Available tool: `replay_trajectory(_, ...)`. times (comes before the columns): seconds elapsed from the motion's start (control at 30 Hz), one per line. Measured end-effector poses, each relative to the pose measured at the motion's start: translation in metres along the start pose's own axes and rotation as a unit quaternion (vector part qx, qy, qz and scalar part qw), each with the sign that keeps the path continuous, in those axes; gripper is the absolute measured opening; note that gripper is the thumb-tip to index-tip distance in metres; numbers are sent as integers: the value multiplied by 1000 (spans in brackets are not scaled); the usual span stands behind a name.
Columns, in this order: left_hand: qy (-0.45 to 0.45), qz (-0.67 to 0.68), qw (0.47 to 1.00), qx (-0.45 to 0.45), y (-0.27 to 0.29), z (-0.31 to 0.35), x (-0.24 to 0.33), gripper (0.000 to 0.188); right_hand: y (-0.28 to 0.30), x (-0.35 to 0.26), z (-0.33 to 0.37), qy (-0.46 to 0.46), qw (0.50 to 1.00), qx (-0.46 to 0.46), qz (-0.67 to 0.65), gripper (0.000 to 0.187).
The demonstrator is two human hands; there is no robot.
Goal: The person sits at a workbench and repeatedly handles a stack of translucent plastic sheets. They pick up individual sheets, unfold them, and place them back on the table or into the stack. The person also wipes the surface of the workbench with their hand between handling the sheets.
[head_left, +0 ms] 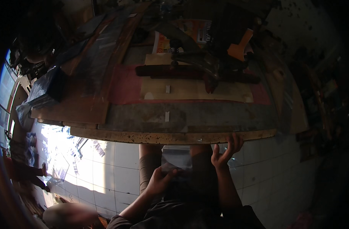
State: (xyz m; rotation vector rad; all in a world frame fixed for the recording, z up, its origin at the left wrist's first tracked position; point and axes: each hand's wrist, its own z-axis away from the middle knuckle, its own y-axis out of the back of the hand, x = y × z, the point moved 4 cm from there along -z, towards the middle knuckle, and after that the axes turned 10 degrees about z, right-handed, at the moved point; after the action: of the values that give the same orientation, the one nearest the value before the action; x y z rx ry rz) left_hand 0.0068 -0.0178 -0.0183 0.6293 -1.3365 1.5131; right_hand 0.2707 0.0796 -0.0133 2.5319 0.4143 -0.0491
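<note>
Below the table's front edge, my left hand (163, 181) is closed on a clear plastic bag (177, 156), which hangs over my lap. Its thumb lies across the plastic. Farther right, my right hand (224, 153) has its fingers apart, with the fingertips at the worn front edge of the table (163, 136). Nothing shows in that hand. Across the tabletop stands a dark device with a long bar (159, 71), over a beige sheet (197, 91) and a pinkish-red one (125, 86). Two small white strips lie in front of it, one on the beige sheet (168, 89).
An orange piece (241, 45) and a printed orange sheet (199, 30) are at the back. At the left sits a dark plastic-wrapped block (47, 87) beside brown boards (79, 103). Sunlight falls on the tiled floor (102, 168), where scraps lie. A blurred rounded shape (69, 214) is at lower left.
</note>
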Motion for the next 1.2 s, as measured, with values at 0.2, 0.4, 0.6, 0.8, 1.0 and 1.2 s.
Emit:
replay_trajectory(0.2,-14,76,996,40,-3,-3,15,27,10,-3,-8,-1,1000,-27,-4,53)
replay_trajectory(0.4,-9,77,995,69,-14,-19,62,34,34,-12,-39,12,998,-61,-33,44)
replay_trajectory(0.6,-8,81,996,45,-8,-24,50,33,15,-57,-143,70,945,-243,-208,40)
replay_trajectory(0.8,-40,75,996,28,-11,-25,42,33,-91,-67,-198,159,931,-290,-154,51)
replay_trajectory(1.0,7,-1,999,35,-7,-28,26,39,-184,-46,-216,106,941,-300,-119,57)
replay_trajectory(1.2,-6,17,1000,16,-6,-31,28,37,-198,-50,-227,100,924,-330,-164,47)
